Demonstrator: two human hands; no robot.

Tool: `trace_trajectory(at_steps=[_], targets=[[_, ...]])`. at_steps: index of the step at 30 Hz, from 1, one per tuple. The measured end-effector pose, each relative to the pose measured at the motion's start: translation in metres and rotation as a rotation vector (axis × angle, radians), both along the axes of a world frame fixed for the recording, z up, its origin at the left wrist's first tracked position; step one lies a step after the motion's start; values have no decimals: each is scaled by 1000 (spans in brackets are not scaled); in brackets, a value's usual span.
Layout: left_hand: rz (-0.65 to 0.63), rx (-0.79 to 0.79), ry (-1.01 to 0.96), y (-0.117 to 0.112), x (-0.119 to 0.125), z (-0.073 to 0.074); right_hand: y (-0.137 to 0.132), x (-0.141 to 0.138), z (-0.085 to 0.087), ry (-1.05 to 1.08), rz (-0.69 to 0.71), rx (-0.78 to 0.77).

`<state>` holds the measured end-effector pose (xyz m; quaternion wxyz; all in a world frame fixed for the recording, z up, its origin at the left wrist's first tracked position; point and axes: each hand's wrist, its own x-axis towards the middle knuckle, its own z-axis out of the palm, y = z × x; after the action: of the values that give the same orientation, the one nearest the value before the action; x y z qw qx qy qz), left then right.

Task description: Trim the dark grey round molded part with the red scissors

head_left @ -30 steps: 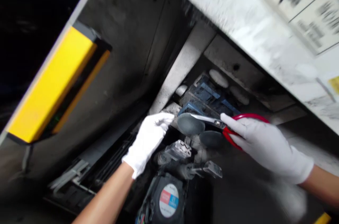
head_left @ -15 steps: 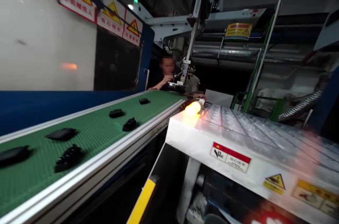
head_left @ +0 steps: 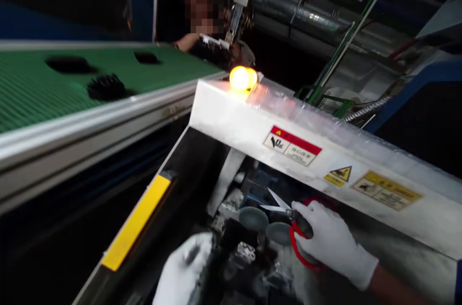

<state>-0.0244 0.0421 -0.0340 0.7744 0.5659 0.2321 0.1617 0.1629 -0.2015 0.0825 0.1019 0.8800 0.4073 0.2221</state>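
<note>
My right hand, in a white glove, grips a pair of red-handled scissors. The blades are spread apart and point left over the dark machine parts. My left hand, also white-gloved, is at the lower middle with its fingers curled. Whatever it may hold is blurred and cannot be made out. Between and beyond the hands are round grey discs and dark parts beneath the white machine cover.
A green conveyor belt with black moulded parts runs along the left. An amber lamp glows on the cover's corner. A yellow-striped edge slants at lower left. A co-worker stands at the belt's far end.
The view has tilted down and moved closer to the white cover. Both gloved hands and the scissors have come into sight; before, only a reddish blur showed at lower right.
</note>
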Motion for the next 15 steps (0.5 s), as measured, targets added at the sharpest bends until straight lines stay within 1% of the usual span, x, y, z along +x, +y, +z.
trace_trajectory(at_steps=[1, 3, 5, 7, 9, 11, 15], targets=[[-14, 8, -42, 3, 17, -7, -2, 2, -2, -7, -18, -38], [-108, -22, -94, 7, 50, -19, -4, 4, -7, -25, -26, -109], [-112, -92, -153, 6, 77, -29, -4, 7, -11, -33, 1, -166], [-113, -116, -189, 2, 98, -39, 0, 10, -15, -62, 43, -209], [-136, -110, -211, -6, 112, -49, 6, 14, -17, -106, 88, -245], [-152, -128, -248, -13, 121, -58, 12, 17, -20, -162, 131, -280], [-127, -189, -296, -22, 126, -69, 17, 19, -23, -282, 164, -316]])
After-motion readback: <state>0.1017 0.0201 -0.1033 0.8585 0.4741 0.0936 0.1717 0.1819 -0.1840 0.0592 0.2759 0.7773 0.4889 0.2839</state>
